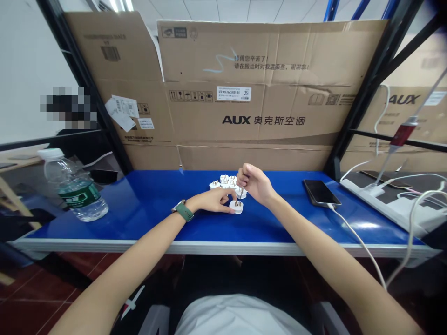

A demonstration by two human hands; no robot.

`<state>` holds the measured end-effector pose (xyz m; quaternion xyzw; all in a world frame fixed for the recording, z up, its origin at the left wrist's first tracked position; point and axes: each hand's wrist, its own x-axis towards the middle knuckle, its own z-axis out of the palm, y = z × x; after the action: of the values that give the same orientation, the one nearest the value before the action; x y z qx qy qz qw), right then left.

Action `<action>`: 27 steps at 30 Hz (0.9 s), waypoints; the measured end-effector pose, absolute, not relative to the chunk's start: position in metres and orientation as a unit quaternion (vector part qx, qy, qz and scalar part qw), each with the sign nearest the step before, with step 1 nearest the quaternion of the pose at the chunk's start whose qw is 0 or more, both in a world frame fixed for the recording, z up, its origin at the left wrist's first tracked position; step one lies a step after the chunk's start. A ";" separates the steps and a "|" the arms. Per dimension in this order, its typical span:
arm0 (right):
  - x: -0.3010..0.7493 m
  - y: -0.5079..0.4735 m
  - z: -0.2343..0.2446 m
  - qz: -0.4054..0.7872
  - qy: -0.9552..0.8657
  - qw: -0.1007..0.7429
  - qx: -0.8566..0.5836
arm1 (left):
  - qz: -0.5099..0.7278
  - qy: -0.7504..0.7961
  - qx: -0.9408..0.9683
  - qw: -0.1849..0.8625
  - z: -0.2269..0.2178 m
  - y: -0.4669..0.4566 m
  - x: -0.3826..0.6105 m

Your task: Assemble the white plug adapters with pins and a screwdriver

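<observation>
- Head view: a white, rounded plug (pixel 238 209), smooth as plastic, pins upward, sits on the glossy blue counter (pixel 146 204).
- The left hand (pixel 213 200) has a narrow grip, pinching the plug's side.
- The right hand (pixel 256 183) has its grip curled around a slim metallic tool (pixel 241 192), pointing down at the plug.
- Similar white plugs (pixel 224 178) cluster just behind.

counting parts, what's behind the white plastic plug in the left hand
Behind the white plastic plug in the left hand, more white pronged plugs sit clustered on the glossy blue tabletop. The right hand, gripping a thin tool, hides whatever is directly behind it.
</observation>
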<state>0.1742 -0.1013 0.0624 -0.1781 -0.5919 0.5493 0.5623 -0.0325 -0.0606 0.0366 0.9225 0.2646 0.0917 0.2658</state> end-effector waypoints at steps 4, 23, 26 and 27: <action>0.173 -0.099 0.059 0.569 -0.581 0.565 -0.141 | 0.082 0.269 0.922 0.266 0.038 -0.062 -0.032; 0.171 -0.099 0.058 0.578 -0.581 0.560 -0.120 | 0.080 0.268 0.922 0.266 0.038 -0.062 -0.032; 0.170 -0.099 0.057 0.576 -0.582 0.561 -0.117 | 0.081 0.266 0.924 0.263 0.036 -0.061 -0.032; 0.169 -0.099 0.056 0.574 -0.583 0.563 -0.117 | 0.082 0.266 0.924 0.261 0.035 -0.060 -0.032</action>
<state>0.1691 -0.0985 0.0561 -0.1169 -0.5832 0.5741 0.5627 -0.0318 -0.0603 0.0352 0.9243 0.2662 0.0820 0.2608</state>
